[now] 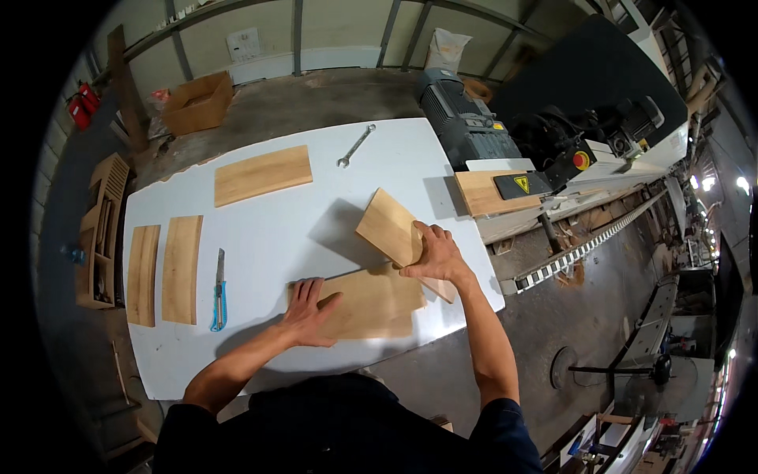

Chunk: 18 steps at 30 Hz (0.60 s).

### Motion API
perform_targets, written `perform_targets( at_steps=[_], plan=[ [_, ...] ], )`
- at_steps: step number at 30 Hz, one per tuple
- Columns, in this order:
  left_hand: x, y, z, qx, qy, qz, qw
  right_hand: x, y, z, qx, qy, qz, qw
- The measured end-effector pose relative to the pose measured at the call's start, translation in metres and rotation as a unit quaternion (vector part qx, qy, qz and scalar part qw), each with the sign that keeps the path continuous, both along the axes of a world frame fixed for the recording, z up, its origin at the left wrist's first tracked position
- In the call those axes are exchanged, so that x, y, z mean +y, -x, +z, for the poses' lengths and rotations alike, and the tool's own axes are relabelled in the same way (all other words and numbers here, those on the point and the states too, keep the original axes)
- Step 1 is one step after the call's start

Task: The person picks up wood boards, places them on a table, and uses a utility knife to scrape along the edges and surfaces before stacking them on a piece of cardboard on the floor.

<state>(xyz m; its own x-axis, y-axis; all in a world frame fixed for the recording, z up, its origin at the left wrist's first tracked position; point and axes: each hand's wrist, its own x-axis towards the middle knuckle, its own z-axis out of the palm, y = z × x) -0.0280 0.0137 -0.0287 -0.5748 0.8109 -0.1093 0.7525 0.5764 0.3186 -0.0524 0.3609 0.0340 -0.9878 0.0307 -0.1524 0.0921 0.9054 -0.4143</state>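
Observation:
My right hand (438,254) grips a short wooden board (388,225) by its right edge. The board is tilted and lifted off the white table, and its shadow falls to the left. Below it lies a longer wooden board (371,312) near the table's front edge. On the left end of that board rests my left hand (308,316), fingers spread and holding nothing. A narrow pale wood piece (439,289) shows under my right hand; whether it is a separate board I cannot tell.
On the white table (260,253) lie a blue-handled utility knife (220,296), a wrench (356,147) and more boards (264,175) (181,268) (143,276). A machine with a grey motor (466,114) and a red stop button (581,160) adjoins the right side. A cardboard box (197,103) stands behind.

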Motion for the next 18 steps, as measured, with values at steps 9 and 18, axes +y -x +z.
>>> perform_targets(
  at_steps=[9, 18],
  plan=[
    [-0.036, 0.002, 0.001, -0.026, -0.02, -0.046, 0.998, -0.048, -0.05, 0.021, 0.015, -0.084, 0.116, 0.99],
    [-0.031, -0.048, -0.003, 0.038, -0.069, 0.066, 0.995, -0.151, -0.1, -0.053, 0.14, -0.038, 0.169, 0.975]
  ],
)
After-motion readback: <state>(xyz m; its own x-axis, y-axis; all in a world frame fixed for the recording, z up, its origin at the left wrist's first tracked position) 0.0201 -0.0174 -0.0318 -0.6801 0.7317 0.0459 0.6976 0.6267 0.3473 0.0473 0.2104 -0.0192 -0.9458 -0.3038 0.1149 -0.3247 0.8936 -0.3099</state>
